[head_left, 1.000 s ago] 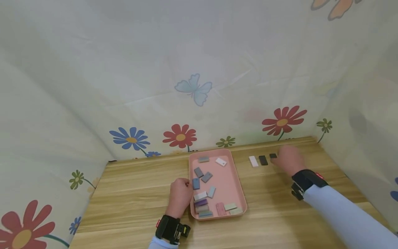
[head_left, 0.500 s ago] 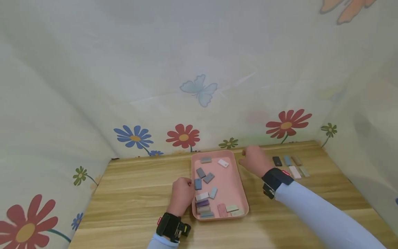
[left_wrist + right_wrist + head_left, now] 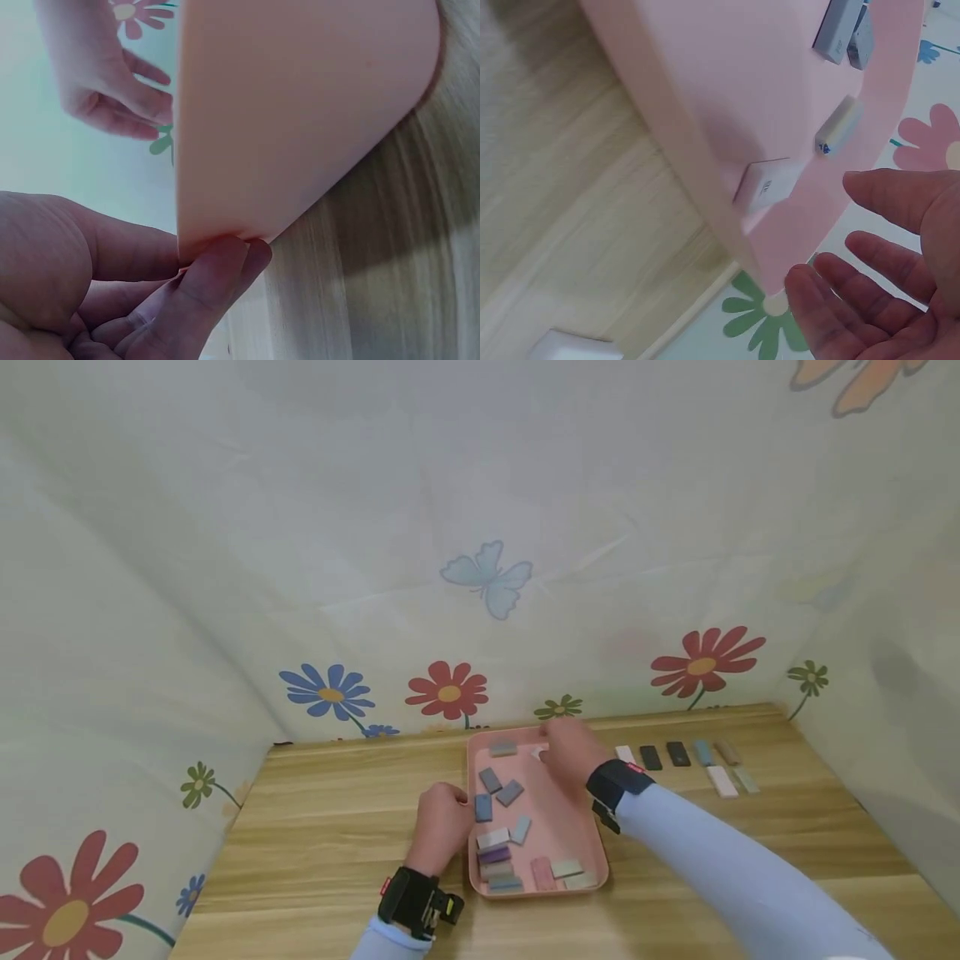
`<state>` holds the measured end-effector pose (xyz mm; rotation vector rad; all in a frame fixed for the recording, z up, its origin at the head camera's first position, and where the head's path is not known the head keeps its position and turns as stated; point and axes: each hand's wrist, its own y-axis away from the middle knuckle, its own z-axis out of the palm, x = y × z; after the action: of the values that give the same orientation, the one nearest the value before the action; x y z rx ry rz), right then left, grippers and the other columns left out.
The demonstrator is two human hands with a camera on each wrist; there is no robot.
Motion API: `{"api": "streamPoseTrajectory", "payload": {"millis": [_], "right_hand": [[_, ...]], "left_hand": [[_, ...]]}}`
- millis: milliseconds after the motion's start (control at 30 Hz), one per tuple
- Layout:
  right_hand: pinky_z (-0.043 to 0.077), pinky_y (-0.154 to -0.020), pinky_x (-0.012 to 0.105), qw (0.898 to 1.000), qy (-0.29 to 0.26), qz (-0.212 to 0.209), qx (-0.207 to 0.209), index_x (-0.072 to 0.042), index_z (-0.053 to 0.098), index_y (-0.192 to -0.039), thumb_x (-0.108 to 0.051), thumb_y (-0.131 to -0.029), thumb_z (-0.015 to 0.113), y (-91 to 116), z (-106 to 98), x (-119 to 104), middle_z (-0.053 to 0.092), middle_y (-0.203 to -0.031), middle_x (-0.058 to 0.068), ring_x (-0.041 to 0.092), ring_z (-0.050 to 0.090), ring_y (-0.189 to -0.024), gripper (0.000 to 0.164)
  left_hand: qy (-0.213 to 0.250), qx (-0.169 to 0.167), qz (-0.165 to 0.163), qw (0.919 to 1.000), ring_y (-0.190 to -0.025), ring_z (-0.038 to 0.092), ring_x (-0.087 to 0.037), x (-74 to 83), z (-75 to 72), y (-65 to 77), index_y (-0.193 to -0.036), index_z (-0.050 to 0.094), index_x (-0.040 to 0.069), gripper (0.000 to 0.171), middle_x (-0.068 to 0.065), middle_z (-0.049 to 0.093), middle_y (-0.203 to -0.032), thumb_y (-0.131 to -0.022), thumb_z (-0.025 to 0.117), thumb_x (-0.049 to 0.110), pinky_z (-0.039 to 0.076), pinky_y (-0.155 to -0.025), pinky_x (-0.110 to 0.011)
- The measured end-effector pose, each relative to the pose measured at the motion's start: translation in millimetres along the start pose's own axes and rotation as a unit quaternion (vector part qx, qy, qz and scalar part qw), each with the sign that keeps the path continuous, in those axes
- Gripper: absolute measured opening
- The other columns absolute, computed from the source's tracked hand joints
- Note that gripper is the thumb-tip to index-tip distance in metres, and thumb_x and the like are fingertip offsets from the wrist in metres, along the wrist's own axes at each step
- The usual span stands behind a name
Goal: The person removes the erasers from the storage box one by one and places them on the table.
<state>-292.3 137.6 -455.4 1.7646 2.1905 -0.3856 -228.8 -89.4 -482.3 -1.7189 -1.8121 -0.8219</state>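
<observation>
A pink tray point(image 3: 560, 828) with several small coloured tiles lies on the wooden table. My left hand point(image 3: 442, 814) grips its left rim, fingers point(image 3: 225, 262) pinching the edge point(image 3: 300, 112). My right hand point(image 3: 567, 752) hovers over the tray's far right corner. Its fingers point(image 3: 870, 277) are spread and hold nothing. Just beneath it, against the tray's wall, lies a white tile point(image 3: 769, 184), with a grey tile point(image 3: 838, 124) a little further in. On the table to the right are two short rows of tiles, among them a white one point(image 3: 625, 754) and a black one point(image 3: 650, 757).
A flower-printed cloth wall point(image 3: 480, 585) encloses the table at the back and on both sides. Bare wood point(image 3: 322, 827) lies to the left of the tray. More tiles, blue point(image 3: 702, 752) and white point(image 3: 722, 781), lie near the right wall.
My right hand has swept left, from the tile rows on the table to above the tray's far corner. The left hand has kept its hold on the rim.
</observation>
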Motion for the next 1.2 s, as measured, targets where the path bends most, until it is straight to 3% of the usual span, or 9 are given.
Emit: {"api": "streamPoseTrajectory", "payload": {"millis": [133,267,367,600,700,967,1200], "right_hand": [[0.049,-0.089,0.044,1.000,0.000,-0.014,-0.004,-0.002,0.063,-0.116,-0.017,-0.084,0.067,-4.7,5.4,-5.6,0.066,-0.113,0.014,0.031,0.061,-0.106,0.035],[0.050,-0.087,0.042,0.999,-0.030,-0.009,-0.032,-0.003,0.063,-0.116,-0.013,-0.084,0.065,-8.0,17.3,-4.6,0.065,-0.112,0.012,0.028,0.061,-0.104,0.033],[0.051,-0.084,0.040,0.999,-0.038,-0.008,-0.030,-0.006,0.063,-0.116,-0.011,-0.086,0.062,-9.9,26.1,-1.6,0.066,-0.111,0.010,0.025,0.062,-0.101,0.031],[0.047,-0.068,0.034,0.998,0.056,-0.019,-0.027,-0.004,0.065,-0.095,-0.014,-0.081,0.064,-12.7,29.9,1.8,0.064,-0.082,0.006,0.018,0.056,-0.073,0.017],[0.047,-0.067,0.033,0.997,0.072,-0.016,-0.040,-0.004,0.065,-0.091,-0.015,-0.081,0.065,-11.8,27.4,0.2,0.063,-0.079,0.005,0.018,0.054,-0.069,0.015],[0.047,-0.069,0.033,0.995,0.067,-0.053,-0.049,-0.004,0.068,-0.085,-0.004,-0.080,0.061,-5.8,27.5,-3.4,0.064,-0.078,0.004,0.017,0.054,-0.071,0.009],[0.051,-0.078,0.035,0.994,0.044,-0.071,-0.070,-0.007,0.071,-0.085,-0.001,-0.078,0.064,5.6,24.5,-8.5,0.068,-0.087,0.003,0.017,0.061,-0.082,0.011]], "left_hand": [[0.004,-0.002,-0.007,1.0000,-0.045,0.051,-0.012,-0.7,2.4,0.4,-0.076,0.072,0.005,0.015,-0.002,0.060,-0.063,-0.083,0.059,0.010,0.038,-0.039,-0.026],[0.009,-0.006,-0.008,0.9999,-0.045,0.052,-0.012,-0.6,4.5,1.3,-0.077,0.072,0.005,0.016,-0.002,0.061,-0.062,-0.083,0.059,0.010,0.039,-0.039,-0.026],[0.013,-0.006,-0.008,0.9999,-0.046,0.053,-0.012,0.9,4.6,2.1,-0.080,0.073,0.005,0.016,-0.002,0.061,-0.063,-0.084,0.059,0.010,0.039,-0.040,-0.026],[0.018,0.004,-0.001,0.9998,-0.048,0.056,-0.012,4.2,4.4,4.0,-0.087,0.073,0.003,0.016,-0.003,0.065,-0.070,-0.083,0.060,0.011,0.042,-0.041,-0.026],[0.020,0.008,-0.001,0.9998,-0.049,0.056,-0.012,5.1,4.0,4.8,-0.089,0.073,0.002,0.016,-0.004,0.065,-0.072,-0.084,0.061,0.011,0.042,-0.041,-0.026],[0.013,0.017,0.005,0.9998,-0.048,0.056,-0.011,3.2,3.5,4.7,-0.090,0.074,0.002,0.017,-0.004,0.066,-0.072,-0.084,0.060,0.011,0.042,-0.041,-0.026],[0.019,0.013,-0.018,0.9996,-0.050,0.058,-0.012,-0.2,2.8,3.2,-0.094,0.073,0.003,0.018,-0.005,0.066,-0.077,-0.085,0.060,0.013,0.044,-0.042,-0.026]]}}
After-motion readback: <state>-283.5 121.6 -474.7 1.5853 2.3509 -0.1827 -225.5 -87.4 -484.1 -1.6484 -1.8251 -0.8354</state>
